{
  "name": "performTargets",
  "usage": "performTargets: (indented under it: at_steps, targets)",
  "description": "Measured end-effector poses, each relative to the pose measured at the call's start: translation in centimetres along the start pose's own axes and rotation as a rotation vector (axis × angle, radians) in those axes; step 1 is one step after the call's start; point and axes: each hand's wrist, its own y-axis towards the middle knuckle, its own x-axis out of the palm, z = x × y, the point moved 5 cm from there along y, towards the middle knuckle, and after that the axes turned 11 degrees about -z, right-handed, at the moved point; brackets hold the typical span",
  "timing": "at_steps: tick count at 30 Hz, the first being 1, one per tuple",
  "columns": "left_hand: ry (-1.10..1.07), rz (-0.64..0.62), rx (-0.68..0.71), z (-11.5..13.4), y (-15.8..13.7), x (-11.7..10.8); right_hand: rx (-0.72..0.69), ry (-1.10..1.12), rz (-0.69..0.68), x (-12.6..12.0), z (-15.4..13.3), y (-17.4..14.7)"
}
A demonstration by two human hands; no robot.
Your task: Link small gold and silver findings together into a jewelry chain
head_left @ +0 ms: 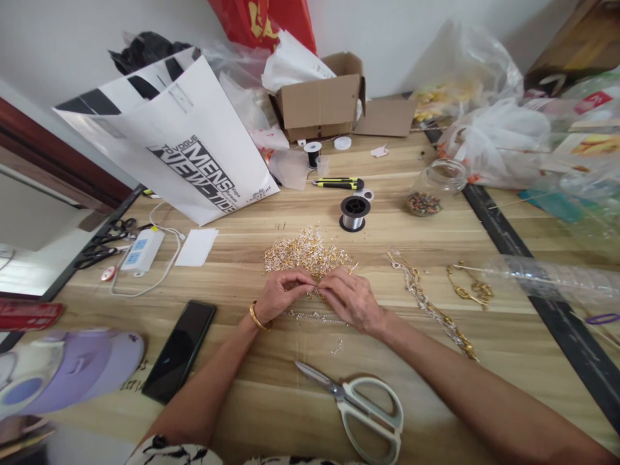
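My left hand (285,292) and my right hand (349,298) meet fingertip to fingertip at the near edge of a heap of small gold and silver beads (303,250). Both are closed in a pinch; what sits between the fingers is too small to make out. Just below them a silver beaded strand (310,316) lies across the wood, partly behind my right hand. A few loose clear beads (338,347) lie nearer to me. Scissors with pale handles (361,407) rest in front of my body, their blades pointing up and left.
A black phone (180,350) lies left of my left forearm. Beyond the heap stand a wire spool (354,213), a utility knife (338,183) and a jar of beads (429,194). Gold and silver chains (431,307) lie to the right. A white paper bag (179,142) leans at the back left.
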Motion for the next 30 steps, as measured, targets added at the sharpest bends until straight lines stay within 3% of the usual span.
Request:
performTargets:
  at_steps: [16,30]
  targets:
    - [0.176,-0.001,0.066,0.45,-0.05,0.01,0.004,-0.016,-0.034,0.20,0.02,0.01]
    - [0.192,-0.019,0.074,0.52,-0.02,0.13,0.000,-0.035,-0.037,0.24,0.02,0.08]
